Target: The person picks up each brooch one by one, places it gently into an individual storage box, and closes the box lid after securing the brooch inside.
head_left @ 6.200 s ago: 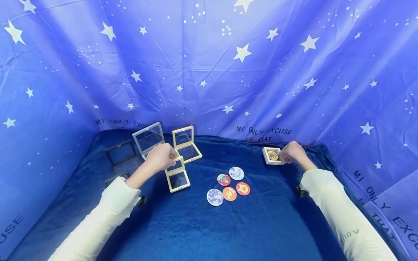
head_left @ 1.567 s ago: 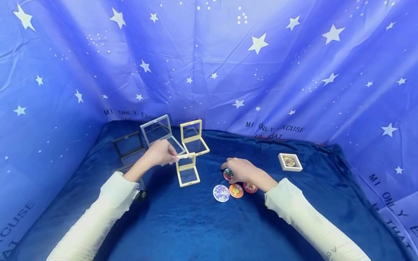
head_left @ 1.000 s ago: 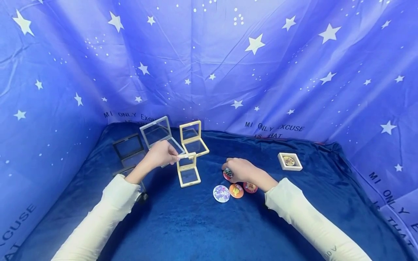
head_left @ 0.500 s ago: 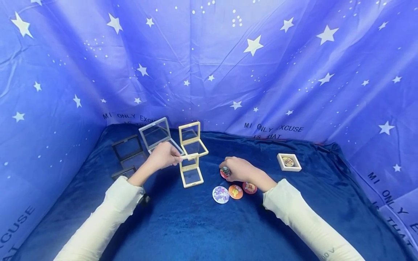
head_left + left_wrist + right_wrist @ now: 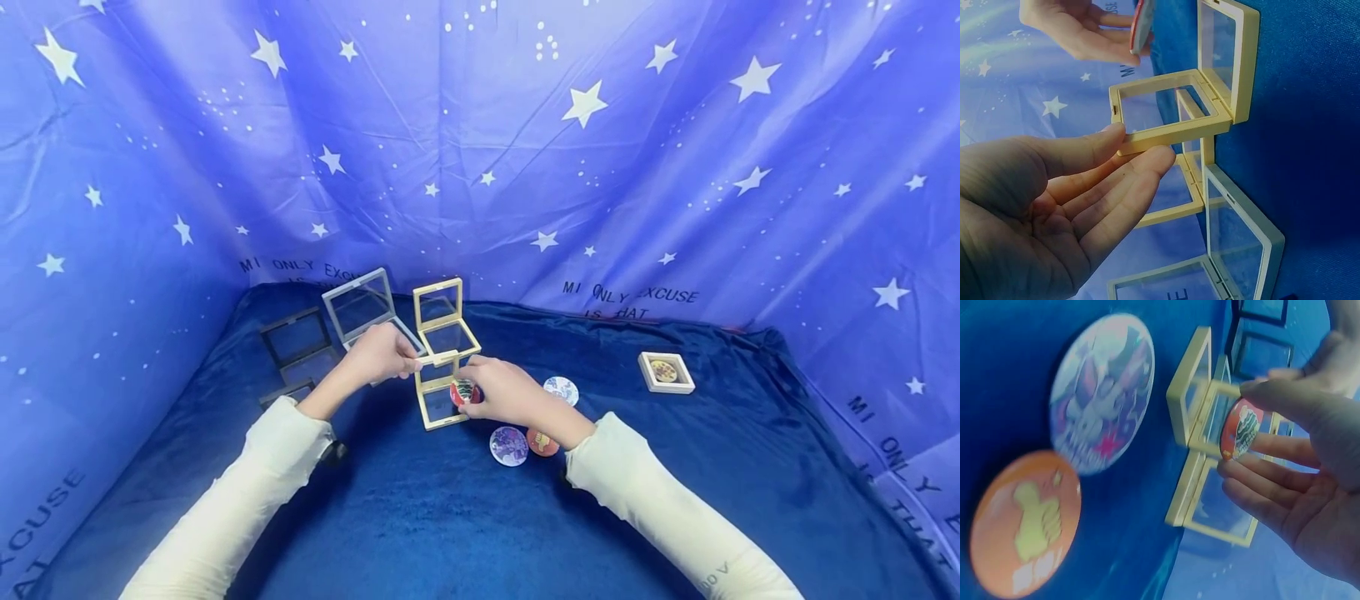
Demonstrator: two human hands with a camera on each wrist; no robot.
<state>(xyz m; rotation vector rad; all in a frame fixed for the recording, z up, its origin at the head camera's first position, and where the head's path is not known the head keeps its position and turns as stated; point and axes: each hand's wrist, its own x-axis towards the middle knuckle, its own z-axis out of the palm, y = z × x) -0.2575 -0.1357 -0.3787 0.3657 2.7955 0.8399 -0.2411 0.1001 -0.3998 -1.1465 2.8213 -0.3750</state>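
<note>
My left hand (image 5: 377,354) pinches the top edge of the raised lid of a small yellow hinged display frame (image 5: 442,422). That frame stands unfolded on the blue cloth, its clear-film lower panel lying flat. Between the thumb and fingers of my right hand (image 5: 510,392) is a round red badge (image 5: 464,392) with a Christmas tree picture. In the head view it appears over the frame's lower panel; the left wrist view shows the badge (image 5: 1141,28) tilted on edge, apart from the frame. A purple badge (image 5: 508,447) and an orange badge (image 5: 542,442) lie below my right wrist.
A blue-white badge (image 5: 561,390) lies behind my right forearm. Behind the small frame stand another yellow frame (image 5: 438,286) and a grey one (image 5: 408,333), both unfolded. Black frames (image 5: 288,317) are at left. At right sits a closed cream frame (image 5: 667,387) containing a yellow badge.
My right hand has let go of the closed cream frame, picked up the tree badge and carried it left to the small yellow frame. My left hand still holds that frame's lid.
</note>
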